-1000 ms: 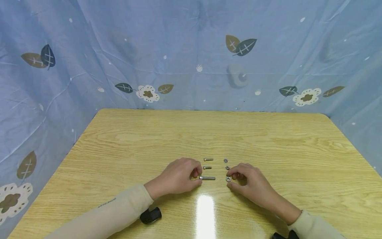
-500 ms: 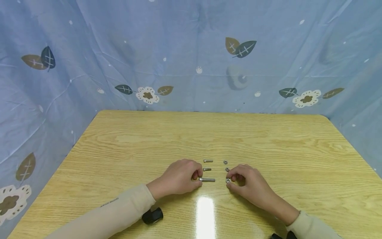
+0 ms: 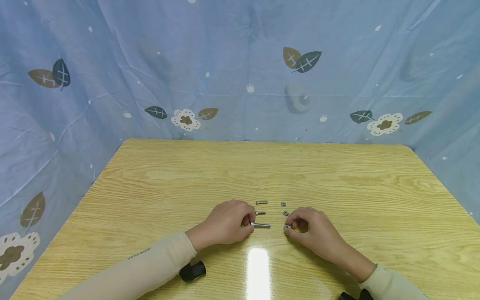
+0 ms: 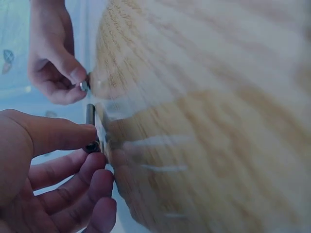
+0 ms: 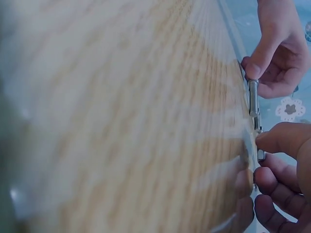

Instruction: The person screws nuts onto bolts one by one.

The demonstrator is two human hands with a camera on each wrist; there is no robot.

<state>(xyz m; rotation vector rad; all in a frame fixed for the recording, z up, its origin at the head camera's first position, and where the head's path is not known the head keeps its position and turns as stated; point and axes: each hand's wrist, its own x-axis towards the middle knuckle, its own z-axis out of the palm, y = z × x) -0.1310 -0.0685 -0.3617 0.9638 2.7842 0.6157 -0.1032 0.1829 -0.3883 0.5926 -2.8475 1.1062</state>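
My left hand point(image 3: 229, 223) pinches the head of the largest socket-head bolt point(image 3: 262, 226) between thumb and forefinger. The bolt's threaded end points right, across the wooden table, toward my right hand point(image 3: 314, 227). That hand has thumb and fingertip on either side of the largest hex nut point(image 3: 286, 227), pinching it; the fingers partly cover it. A gap separates bolt and nut. In the left wrist view the bolt shank point(image 4: 91, 114) sticks out past my thumb, just above the tabletop. The right wrist view has the nut point(image 5: 261, 155) at the fingertips, close to the table.
Two smaller bolts, a short one point(image 3: 261, 213) and a thinner one point(image 3: 262, 202), lie beyond the large bolt. Beyond the large nut lie two smaller nuts, one nearer point(image 3: 286, 213) and one farther point(image 3: 283, 204). A blue patterned curtain point(image 3: 247, 62) hangs behind the wooden table point(image 3: 180, 166).
My right thumb and fingertip have closed in on the large nut, which now looks tilted. The left fingers have tightened around the bolt head, and the bolt slants slightly.
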